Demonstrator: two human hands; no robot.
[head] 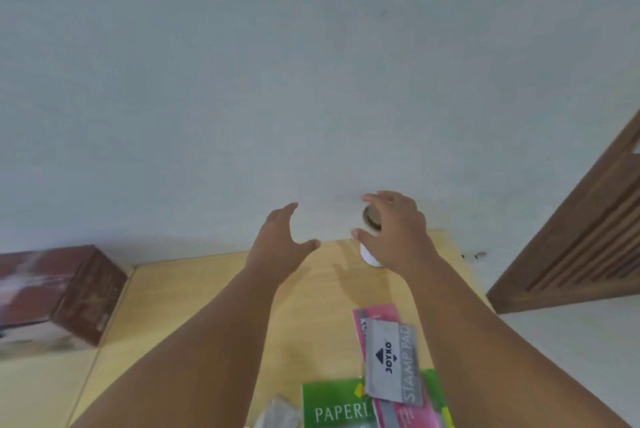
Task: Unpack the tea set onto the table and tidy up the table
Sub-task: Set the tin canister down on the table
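A red-brown printed cardboard box [65, 296] stands at the left end of the light wooden table [207, 306], blurred. My left hand [282, 240] hovers open above the table's far edge, fingers spread and holding nothing. My right hand [394, 230] curves around a white roll with a brown core [370, 216] that stands at the far edge by the wall. Its thumb is left of the roll and its fingers are over the top. The roll's lower part is partly hidden by the hand, and I cannot tell whether the fingers touch it.
Near the front edge lie a grey Joyko stamp pad box [393, 362], a pink pack [377, 315] beneath it, a green paper pack [334, 405] and a grey wrapper [277, 413]. A pale wall rises behind the table. A brown slatted door [588, 240] stands at the right.
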